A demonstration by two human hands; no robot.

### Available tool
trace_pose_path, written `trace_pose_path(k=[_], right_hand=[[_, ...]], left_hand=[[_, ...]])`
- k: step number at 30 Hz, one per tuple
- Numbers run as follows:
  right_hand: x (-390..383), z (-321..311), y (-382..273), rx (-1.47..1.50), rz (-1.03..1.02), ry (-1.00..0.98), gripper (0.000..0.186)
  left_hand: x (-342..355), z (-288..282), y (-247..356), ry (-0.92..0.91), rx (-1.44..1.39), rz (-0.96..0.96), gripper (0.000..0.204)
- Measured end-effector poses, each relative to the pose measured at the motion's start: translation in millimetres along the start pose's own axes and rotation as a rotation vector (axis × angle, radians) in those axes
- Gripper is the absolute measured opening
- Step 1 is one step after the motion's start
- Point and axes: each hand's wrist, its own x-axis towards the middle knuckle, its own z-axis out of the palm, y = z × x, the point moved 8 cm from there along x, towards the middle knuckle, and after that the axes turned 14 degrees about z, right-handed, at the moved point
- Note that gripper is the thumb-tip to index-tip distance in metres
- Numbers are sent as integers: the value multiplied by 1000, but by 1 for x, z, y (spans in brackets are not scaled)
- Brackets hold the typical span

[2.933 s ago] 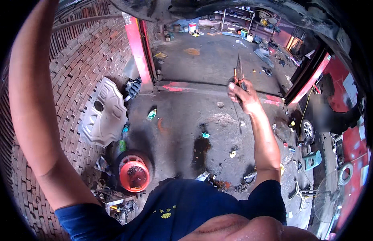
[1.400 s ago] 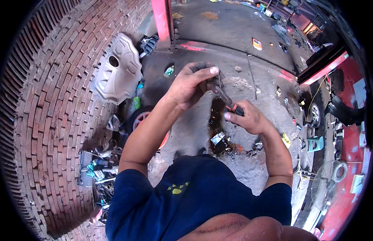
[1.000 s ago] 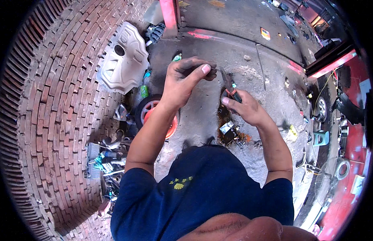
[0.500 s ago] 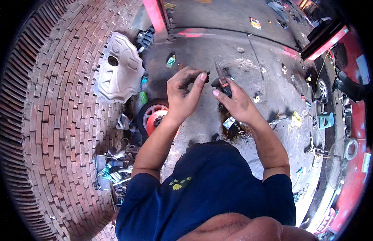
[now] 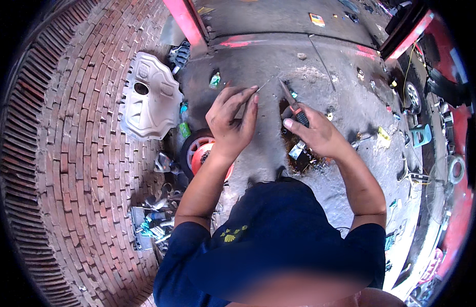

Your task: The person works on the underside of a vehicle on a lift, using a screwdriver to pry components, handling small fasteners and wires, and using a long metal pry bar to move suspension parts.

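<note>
Gripping long-nose pliers [image 5: 288, 95] by the red-and-black handles in the closed right hand [image 5: 320, 134], with the nose tilted up and slightly left. Pinching a thin, wire-like piece [image 5: 265, 85] between thumb and fingertips of the left hand [image 5: 230, 120], just left of the pliers, angling the free end up toward the tip without touching it. Holding both above the grey floor [image 5: 243, 60]. Too small to tell any gap between the jaws. Showing a dark stain [image 5: 286, 137] on the floor, partly behind the pliers, and a long, slim rod [image 5: 322, 62] lying to the upper right of the pliers. Showing also a spoked wheel [image 5: 185, 156] to the lower left of the pliers, with an orange-red basin [image 5: 198, 159] over it, partly hidden by the forearm. Seeing, left of the pliers, a green bottle [image 5: 215, 80] and, farther left, a silver-grey moulded panel [image 5: 153, 105] with a round hole, beside a brick wall [image 5: 89, 133]. Seeing, well right of the pliers, a teal plastic stool [image 5: 420, 136].
</note>
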Motion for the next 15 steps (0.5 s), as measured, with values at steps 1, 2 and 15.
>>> trace_pose_path(k=[1,2,15], right_hand=[[-2,-6,-3,6,4,7,65],[-4,-9,-5,-21,37,-28,63],[-15,-22,-6,-147,31,-7,50]], left_hand=[[1,0,3,-8,25,39,16],[2,1,5,-15,49,77,18],[5,9,15,-117,3,180,24]])
